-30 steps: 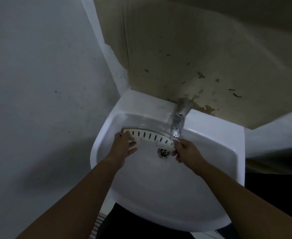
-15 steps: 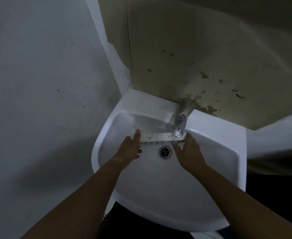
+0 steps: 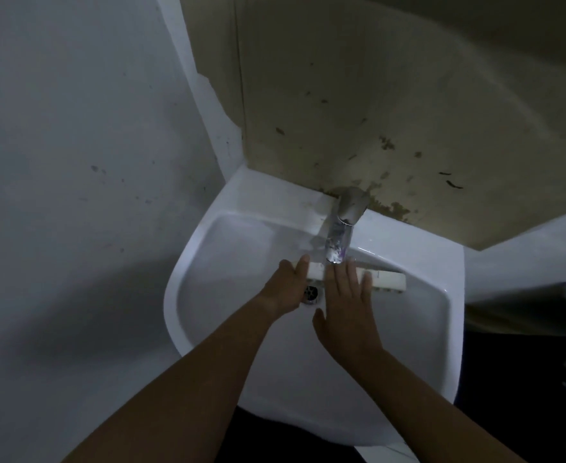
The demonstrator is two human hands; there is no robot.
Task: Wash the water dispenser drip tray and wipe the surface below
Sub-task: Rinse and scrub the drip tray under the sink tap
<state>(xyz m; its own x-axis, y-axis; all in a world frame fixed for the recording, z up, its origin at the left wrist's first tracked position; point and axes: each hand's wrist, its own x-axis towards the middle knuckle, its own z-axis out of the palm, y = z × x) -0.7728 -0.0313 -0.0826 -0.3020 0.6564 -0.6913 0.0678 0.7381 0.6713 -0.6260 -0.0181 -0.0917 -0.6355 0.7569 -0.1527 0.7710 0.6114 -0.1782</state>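
Note:
The white drip tray (image 3: 386,280) is held across the white sink (image 3: 228,248), just under the chrome tap (image 3: 340,235). My left hand (image 3: 288,285) grips the tray's left end, fingers wrapped over its top edge. My right hand (image 3: 348,305) lies flat against the tray's middle with fingers spread, covering that part. The tray's right end sticks out past my right hand. Its slotted face is turned away and hidden.
The drain (image 3: 311,292) shows between my two wrists. A stained beige wall panel (image 3: 375,111) rises behind the tap. A grey wall (image 3: 74,162) stands close on the left. A dark surface (image 3: 522,345) lies to the right of the sink.
The tray has turned over from slotted face up to its plain side, and shifted right. My right hand moved from the tray's right end to press flat on its middle.

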